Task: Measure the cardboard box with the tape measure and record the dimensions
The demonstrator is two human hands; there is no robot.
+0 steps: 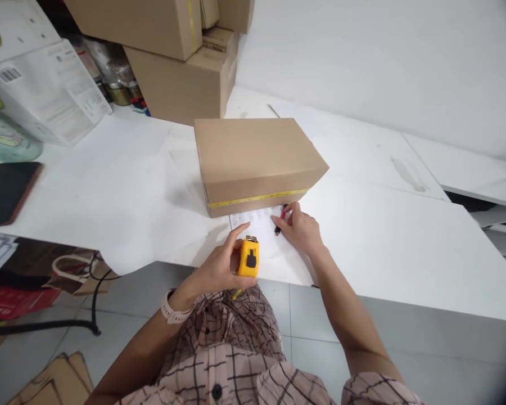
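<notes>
My left hand (221, 264) is closed around a yellow tape measure (248, 259) with a black button, held near the table's front edge. The fingers of my right hand (301, 228) are on a black and red pen (280, 223) that lies low over a printed sheet of paper (261, 228). Just beyond both hands sits a closed brown cardboard box (257, 149) with a yellow stripe along its near side. Part of the sheet is hidden, reaching up to the box's near bottom edge.
Larger cardboard boxes (181, 84) are stacked at the back left against the wall. A white carton (46, 90) and a dark phone (9, 191) are on the left of the white table (383, 242). Below, at left, are bags and a black metal frame (95, 304).
</notes>
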